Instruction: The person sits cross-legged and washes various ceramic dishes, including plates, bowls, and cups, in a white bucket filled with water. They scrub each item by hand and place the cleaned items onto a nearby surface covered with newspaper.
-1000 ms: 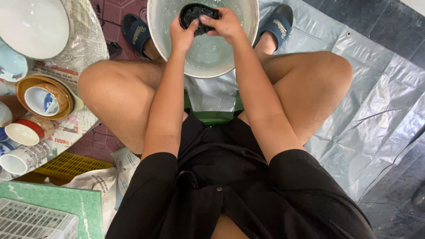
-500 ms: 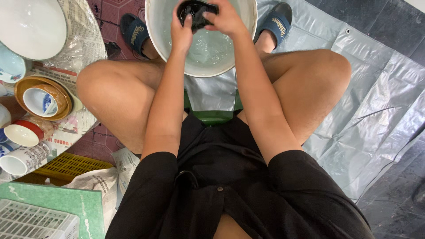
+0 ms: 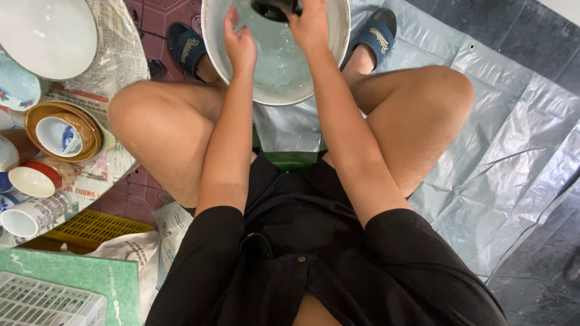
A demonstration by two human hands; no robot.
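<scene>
Head view, looking straight down past bare knees; right hand (image 3: 311,24) clamped over a dark bowl (image 3: 275,8) at the far edge of a pale metal basin (image 3: 335,51), fingers curled round its rim; bowl held inside the basin, above the water, partly cut off by the top of the frame; left hand (image 3: 240,45) loose and half open just beside it, over the water, gripping nothing.

Two dark blue slippers on the feet, one (image 3: 187,45) left of the basin, one (image 3: 371,33) right, each with a pale printed mark across the strap; basin sitting on a grey plastic sheet (image 3: 513,139) spread to the right.

To the left, sheets of printed newspaper (image 3: 118,57) under a cluster of crockery: one large white bowl (image 3: 42,33) at top; one pale blue flowered dish (image 3: 15,87) below it; one blue-and-white cup (image 3: 57,134) nested in a brown bowl (image 3: 36,115); one red-rimmed cup (image 3: 33,180); one white cup (image 3: 27,217) lying on its side.

Lower left: one yellow slatted crate (image 3: 90,228); one white plastic basket (image 3: 45,302) on a green surface (image 3: 90,274).
</scene>
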